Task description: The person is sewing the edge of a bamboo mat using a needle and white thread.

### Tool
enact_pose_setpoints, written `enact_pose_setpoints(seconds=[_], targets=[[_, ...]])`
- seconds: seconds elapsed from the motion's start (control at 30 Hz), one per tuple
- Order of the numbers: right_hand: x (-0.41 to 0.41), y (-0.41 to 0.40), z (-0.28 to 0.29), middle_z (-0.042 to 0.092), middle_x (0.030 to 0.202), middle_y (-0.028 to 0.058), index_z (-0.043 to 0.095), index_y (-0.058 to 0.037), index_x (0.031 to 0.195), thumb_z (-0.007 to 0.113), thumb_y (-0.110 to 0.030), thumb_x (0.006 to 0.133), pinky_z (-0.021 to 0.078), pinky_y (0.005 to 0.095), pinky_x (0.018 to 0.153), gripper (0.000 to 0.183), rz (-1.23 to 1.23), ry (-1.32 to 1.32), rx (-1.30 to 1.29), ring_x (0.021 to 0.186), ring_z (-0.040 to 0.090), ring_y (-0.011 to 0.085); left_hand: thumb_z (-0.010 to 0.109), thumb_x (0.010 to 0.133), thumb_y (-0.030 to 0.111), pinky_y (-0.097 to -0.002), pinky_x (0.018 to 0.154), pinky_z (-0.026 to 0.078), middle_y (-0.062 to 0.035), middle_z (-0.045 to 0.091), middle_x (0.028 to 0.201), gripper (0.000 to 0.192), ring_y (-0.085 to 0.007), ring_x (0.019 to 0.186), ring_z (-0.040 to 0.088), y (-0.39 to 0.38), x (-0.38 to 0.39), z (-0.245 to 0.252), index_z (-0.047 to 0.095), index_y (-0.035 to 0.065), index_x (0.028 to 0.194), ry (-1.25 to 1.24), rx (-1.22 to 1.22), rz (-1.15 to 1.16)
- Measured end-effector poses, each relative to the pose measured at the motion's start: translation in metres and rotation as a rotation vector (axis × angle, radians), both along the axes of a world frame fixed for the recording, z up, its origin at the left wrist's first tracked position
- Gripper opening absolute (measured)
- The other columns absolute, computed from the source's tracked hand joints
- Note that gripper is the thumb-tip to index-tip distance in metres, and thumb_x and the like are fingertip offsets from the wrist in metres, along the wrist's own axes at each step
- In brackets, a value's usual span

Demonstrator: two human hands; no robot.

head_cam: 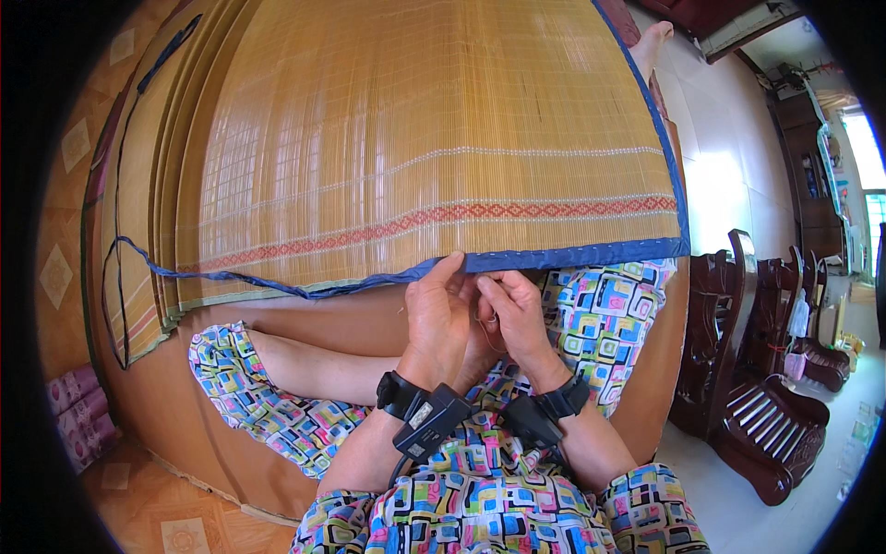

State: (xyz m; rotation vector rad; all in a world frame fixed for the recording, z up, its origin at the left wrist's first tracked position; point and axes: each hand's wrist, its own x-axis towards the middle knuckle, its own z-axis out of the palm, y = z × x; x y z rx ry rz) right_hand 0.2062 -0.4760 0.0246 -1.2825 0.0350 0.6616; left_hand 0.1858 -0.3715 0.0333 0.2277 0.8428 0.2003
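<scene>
A large bamboo mat (443,131) with a red diamond pattern lies before me, folded in pleats at the left. Blue fabric binding (554,258) with pale stitches covers its right edge and the right part of its near edge. Further left the binding strip (311,293) hangs loose along a green edge and trails up the pleats. My left hand (439,311) grips the binding and mat edge, thumb on top. Close beside it, just under the edge, my right hand (516,311) has thumb and forefinger pinched together. A thin thread (488,336) loops below its fingers; no needle can be made out.
My crossed legs in patterned trousers (602,325) rest on a brown board-like surface (623,408) beneath the mat. Dark carved wooden chairs (761,388) stand at the right. Purple packages (79,419) lie at the far left on the patterned floor. A bare foot (651,48) shows at the upper right.
</scene>
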Motion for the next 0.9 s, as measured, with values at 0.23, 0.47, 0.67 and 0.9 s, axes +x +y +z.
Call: enact_pose_setpoints(seconds=[0.23,0.47,0.67,0.9], targets=[[-0.0011,-0.0021,-0.0011,0.049,0.056,-0.0026,0.055,-0.0027,0.086,0.051,-0.012,0.085,0.0298,0.0152,0.038,0.010,0.010,0.030,0.024,0.044,0.040,0.0022,0.059,0.074,0.003,-0.0288,0.076,0.042,-0.0061,0.056,0.081,0.011,-0.0171,0.078,0.052,0.0003,-0.0005,-0.0021,0.053,0.0049,0.083,-0.013,-0.009,0.016],[-0.0010,-0.0031,0.0042,0.049,0.056,-0.0026,0.054,-0.0024,0.087,0.051,-0.012,0.085,0.0306,0.0150,0.039,0.010,0.013,0.058,-0.015,0.045,0.040,0.0021,0.058,0.075,0.002,-0.0283,0.076,0.043,-0.0060,0.057,0.081,0.010,-0.0168,0.077,0.052,0.0004,0.0002,0.0013,0.053,0.0049,0.084,-0.021,0.016,0.013],[-0.0010,0.0006,0.0018,0.048,0.055,-0.0027,0.055,-0.0025,0.084,0.051,-0.012,0.085,0.0304,0.0154,0.039,0.010,-0.011,0.011,0.014,0.045,0.040,0.0021,0.058,0.075,0.002,-0.0280,0.076,0.043,-0.0060,0.057,0.081,0.010,-0.0168,0.078,0.052,-0.0004,0.0008,-0.0024,0.053,0.0048,0.084,0.003,0.013,0.025],[0.0007,0.0063,-0.0023,0.048,0.054,-0.0034,0.055,-0.0036,0.082,0.051,-0.012,0.085,0.0297,0.0159,0.038,0.010,-0.029,0.024,0.051,0.044,0.040,0.0022,0.058,0.075,0.004,-0.0282,0.076,0.043,-0.0063,0.056,0.082,0.009,-0.0165,0.078,0.052,-0.0011,-0.0001,-0.0038,0.054,0.0047,0.083,-0.004,0.015,0.008]])
